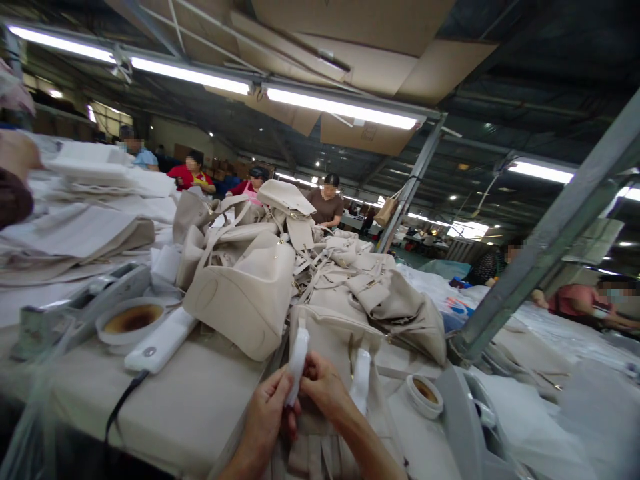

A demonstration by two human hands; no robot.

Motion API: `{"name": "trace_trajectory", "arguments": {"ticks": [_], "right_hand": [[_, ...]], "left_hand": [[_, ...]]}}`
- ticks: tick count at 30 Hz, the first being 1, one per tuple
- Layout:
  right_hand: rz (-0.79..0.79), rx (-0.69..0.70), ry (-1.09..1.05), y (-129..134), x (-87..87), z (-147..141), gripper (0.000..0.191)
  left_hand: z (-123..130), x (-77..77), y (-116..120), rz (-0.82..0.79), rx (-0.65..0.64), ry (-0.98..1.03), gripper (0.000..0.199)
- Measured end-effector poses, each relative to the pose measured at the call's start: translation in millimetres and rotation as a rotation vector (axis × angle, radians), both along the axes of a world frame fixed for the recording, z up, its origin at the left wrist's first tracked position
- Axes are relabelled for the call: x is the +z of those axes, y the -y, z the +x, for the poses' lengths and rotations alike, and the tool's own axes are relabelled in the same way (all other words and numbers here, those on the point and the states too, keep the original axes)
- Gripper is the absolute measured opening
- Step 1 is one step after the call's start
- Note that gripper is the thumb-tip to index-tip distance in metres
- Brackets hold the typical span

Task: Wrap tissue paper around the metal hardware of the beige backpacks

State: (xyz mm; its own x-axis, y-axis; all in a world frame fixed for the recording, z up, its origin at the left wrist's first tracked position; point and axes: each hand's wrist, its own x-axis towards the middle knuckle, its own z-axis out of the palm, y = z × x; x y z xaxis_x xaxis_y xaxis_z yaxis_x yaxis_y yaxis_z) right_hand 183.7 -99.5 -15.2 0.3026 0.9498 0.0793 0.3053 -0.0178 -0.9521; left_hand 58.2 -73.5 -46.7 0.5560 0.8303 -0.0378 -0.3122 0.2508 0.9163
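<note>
A beige handbag [340, 327] lies in front of me, low in the middle of the head view. One of its handles seems to be covered by a white wrapping [299, 353], glossy like plastic or foam. My left hand [267, 407] pinches this wrapped handle from the left, near its lower end. On the other side my right hand [323, 387] has its fingers closed at the same piece; the fingertips are partly hidden. Just right of my right hand stands a second white-wrapped strip [361, 380], touched by neither hand.
Beige handbags [245, 293] are heaped ahead. To the left are a white device with a cord [163, 343], a bowl of brown residue [113, 327] and a tape dispenser [80, 313]. A small tub [424, 397] and a grey dispenser [457, 420] stand right, near a slanted metal post [545, 227]. Several people work around.
</note>
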Motion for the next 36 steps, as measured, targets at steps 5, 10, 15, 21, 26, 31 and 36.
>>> {"name": "trace_trajectory", "arguments": {"ticks": [5,10,15,21,26,31,36], "right_hand": [[0.043,-0.141,0.057,3,0.8,-9,0.013],[-0.058,-0.057,-0.265,8,2.3,-21,0.031],[-0.135,0.052,-0.592,15,11.0,-17,0.047],[-0.176,0.342,-0.808,9,12.6,-1,0.032],[-0.149,0.526,-0.867,-4,-3.0,6,0.036],[-0.192,0.644,-0.839,-17,-14.1,7,0.052],[-0.199,0.643,-0.814,-20,-10.5,3,0.067]], "left_hand": [[2,-0.8,-1,0.031,0.023,-0.017,0.080],[3,-5.5,-2,0.035,0.016,0.000,0.088],[2,-7.6,-1,0.029,0.029,0.006,0.108],[-1,-5.5,0,-0.077,-0.046,0.159,0.113],[-8,-2.9,0,-0.186,-0.182,0.287,0.109],[-14,0.4,-1,-0.221,-0.286,0.313,0.090],[-18,2.5,-2,-0.206,-0.306,0.312,0.075]]}}
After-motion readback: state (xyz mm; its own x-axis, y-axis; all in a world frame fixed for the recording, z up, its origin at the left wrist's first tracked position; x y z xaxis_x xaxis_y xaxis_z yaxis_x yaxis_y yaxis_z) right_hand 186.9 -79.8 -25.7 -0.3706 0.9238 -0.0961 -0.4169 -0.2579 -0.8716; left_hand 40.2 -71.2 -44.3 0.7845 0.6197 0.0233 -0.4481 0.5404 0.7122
